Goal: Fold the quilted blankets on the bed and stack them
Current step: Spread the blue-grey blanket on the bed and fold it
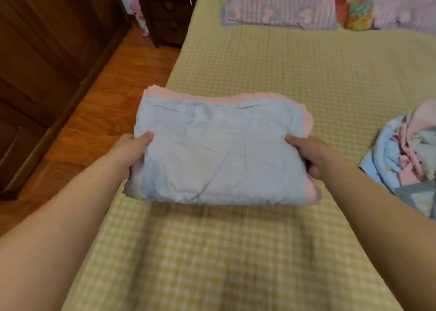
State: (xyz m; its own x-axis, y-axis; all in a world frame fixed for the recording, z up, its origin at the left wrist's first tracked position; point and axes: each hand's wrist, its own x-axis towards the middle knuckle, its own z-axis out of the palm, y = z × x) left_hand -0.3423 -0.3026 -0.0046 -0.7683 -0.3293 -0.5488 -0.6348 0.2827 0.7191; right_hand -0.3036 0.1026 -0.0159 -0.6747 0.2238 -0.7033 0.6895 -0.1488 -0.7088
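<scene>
A folded light blue quilted blanket (221,150) with a pink edge is held up above the bed (295,70), which has a yellow checked cover. My left hand (132,150) grips its left side, thumb on top and fingers underneath. My right hand (309,155) grips its right side the same way. A second blanket (405,155), blue and pink, lies crumpled and unfolded at the bed's right edge.
A striped purple pillow (280,4) and colourful bedding (358,8) lie at the head of the bed. A dark wooden nightstand (167,13) stands at the bed's far left corner. Wooden floor (103,112) and a dark wardrobe (42,58) run along the left.
</scene>
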